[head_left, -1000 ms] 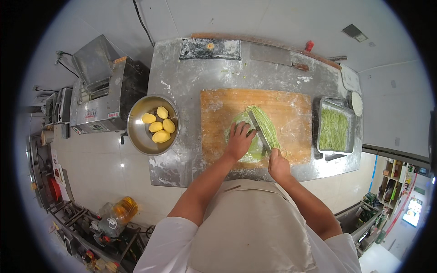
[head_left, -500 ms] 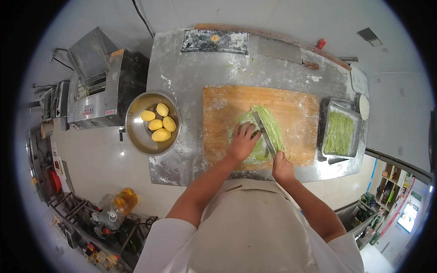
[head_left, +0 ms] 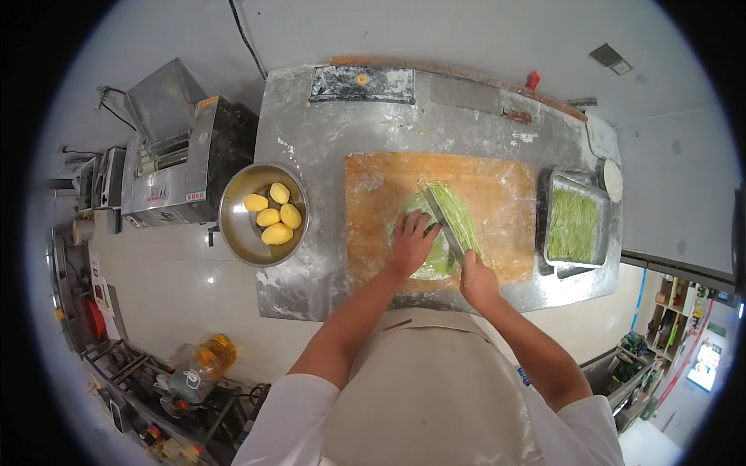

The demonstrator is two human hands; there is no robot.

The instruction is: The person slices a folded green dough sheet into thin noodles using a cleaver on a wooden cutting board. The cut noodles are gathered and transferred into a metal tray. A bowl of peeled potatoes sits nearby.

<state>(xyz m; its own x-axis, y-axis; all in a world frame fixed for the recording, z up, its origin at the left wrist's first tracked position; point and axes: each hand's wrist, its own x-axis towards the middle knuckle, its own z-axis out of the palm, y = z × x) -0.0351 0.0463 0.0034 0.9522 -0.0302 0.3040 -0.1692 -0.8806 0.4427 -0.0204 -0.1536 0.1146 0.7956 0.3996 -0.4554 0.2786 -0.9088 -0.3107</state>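
Note:
On the floury wooden cutting board lies a folded sheet of pale green dough. My left hand rests on top of it, fingers spread, with the fingertips close beside the blade. In my right hand is the handle of a knife, whose long blade slants across the right edge of the dough. Thin green noodle strips lie along the blade's right side. Part of the dough is hidden under my left hand.
A metal tray of cut green noodles stands right of the board. To the left, a steel bowl holds several peeled potatoes. Beyond it stands a metal machine. Flour streaks the steel table.
My right hand and the knife have shifted slightly left and up against the dough. My left hand stays on the sheet. The whole view has shifted slightly.

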